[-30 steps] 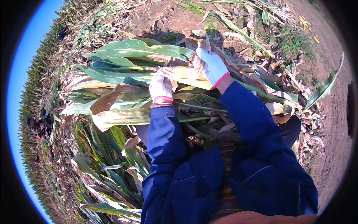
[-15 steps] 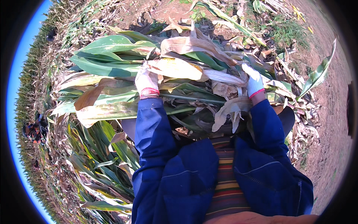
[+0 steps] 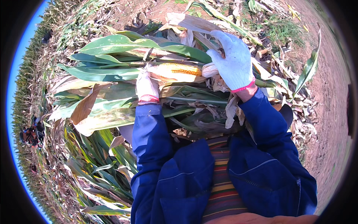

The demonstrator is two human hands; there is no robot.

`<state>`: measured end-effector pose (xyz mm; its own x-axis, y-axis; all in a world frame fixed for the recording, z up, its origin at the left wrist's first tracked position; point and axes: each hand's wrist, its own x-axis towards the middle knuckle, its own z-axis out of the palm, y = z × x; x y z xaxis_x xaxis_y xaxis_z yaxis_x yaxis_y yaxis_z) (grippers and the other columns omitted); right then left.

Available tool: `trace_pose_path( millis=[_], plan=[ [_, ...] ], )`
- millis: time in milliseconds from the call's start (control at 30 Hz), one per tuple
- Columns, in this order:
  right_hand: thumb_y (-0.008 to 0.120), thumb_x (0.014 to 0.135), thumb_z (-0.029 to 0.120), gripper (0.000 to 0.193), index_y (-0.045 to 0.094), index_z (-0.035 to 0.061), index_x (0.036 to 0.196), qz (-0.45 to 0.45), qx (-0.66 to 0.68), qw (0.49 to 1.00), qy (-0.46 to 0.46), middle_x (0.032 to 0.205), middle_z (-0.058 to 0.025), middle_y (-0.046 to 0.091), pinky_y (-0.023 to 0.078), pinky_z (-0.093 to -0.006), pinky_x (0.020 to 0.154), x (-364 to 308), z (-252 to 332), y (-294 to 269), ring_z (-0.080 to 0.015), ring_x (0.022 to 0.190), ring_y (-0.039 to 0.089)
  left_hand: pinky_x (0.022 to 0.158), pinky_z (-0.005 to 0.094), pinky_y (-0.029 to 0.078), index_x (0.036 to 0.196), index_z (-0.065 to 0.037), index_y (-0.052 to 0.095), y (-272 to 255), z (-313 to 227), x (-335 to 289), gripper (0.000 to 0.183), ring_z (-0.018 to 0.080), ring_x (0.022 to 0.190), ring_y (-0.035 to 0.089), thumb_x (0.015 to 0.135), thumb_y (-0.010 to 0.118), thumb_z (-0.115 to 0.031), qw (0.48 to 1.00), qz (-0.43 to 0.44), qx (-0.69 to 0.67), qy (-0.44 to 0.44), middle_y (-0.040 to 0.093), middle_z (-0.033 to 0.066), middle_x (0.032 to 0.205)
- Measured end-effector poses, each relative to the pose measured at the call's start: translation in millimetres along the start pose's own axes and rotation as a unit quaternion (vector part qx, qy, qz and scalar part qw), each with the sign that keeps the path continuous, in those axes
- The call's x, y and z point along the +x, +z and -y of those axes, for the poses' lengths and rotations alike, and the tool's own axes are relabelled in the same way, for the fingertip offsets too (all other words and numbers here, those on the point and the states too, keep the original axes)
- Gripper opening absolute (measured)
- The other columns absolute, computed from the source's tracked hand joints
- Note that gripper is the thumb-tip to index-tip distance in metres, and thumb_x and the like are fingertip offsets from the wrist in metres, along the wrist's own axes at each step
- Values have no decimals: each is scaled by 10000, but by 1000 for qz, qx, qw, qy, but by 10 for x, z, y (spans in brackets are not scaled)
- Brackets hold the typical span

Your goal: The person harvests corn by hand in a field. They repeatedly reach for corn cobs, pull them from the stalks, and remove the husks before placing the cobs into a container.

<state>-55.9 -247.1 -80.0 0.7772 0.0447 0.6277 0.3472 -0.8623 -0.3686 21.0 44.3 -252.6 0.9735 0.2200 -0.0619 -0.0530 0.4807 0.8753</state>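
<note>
A corn ear [image 3: 182, 69] lies crosswise over a bundle of cut corn stalks, its yellow kernels partly bare and pale husk [image 3: 167, 76] still along its near side. My left hand [image 3: 146, 85], in a white glove with a red cuff, is closed around the ear's left end; its fingertips are partly hidden. My right hand [image 3: 235, 61], gloved the same way, is lifted above the ear's right end. Thumb and fingers are spread apart there. A dry brown husk leaf [image 3: 192, 23] reaches its fingertips, though I cannot tell whether they touch.
Long green and drying corn leaves [image 3: 108, 72] spread left beneath the ear. More stalks [image 3: 108, 160] lie at the lower left. Bare brown soil [image 3: 332, 142] runs along the right. Standing corn [image 3: 26, 86] and a person [image 3: 33, 134] appear at the far left.
My right hand has risen from the ear's right end and opened. More yellow kernels show now, and a dry husk leaf has swung up and away. My left hand stays on the ear.
</note>
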Motion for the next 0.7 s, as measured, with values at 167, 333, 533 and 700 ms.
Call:
trace_pose_path(
  millis=[167,333,533,700],
  plan=[
    [679,845,268,259,725,90,1027,118,-18,968,-222,967,-103,727,534,-425,749,269,759,738,-281,909,713,999,397,517,1222,20,637,-70,-46,-15,274,274,1135,644,975,526,-18,994,1,92,51,670,151,1205],
    [641,868,259,225,805,113,914,302,-115,933,-160,883,-95,772,544,-412,746,315,939,1298,-271,844,745,894,391,547,1019,11,714,-108,-18,-32,206,338,984,683,819,666,-1,994,10,86,60,701,198,1048],
    [605,847,267,257,793,100,903,289,33,954,-76,894,-156,757,567,-455,752,243,790,1405,-313,850,742,962,414,567,1203,43,664,-147,-12,2,279,307,1042,704,981,566,-94,995,-29,-63,-70,703,183,1156],
    [610,863,302,250,750,110,942,175,70,979,-79,918,-140,698,547,-481,749,-64,557,1525,-322,845,699,988,443,543,1245,48,604,-82,125,-5,301,309,1091,665,980,478,-23,990,23,-122,-72,672,173,1163]
  ],
)
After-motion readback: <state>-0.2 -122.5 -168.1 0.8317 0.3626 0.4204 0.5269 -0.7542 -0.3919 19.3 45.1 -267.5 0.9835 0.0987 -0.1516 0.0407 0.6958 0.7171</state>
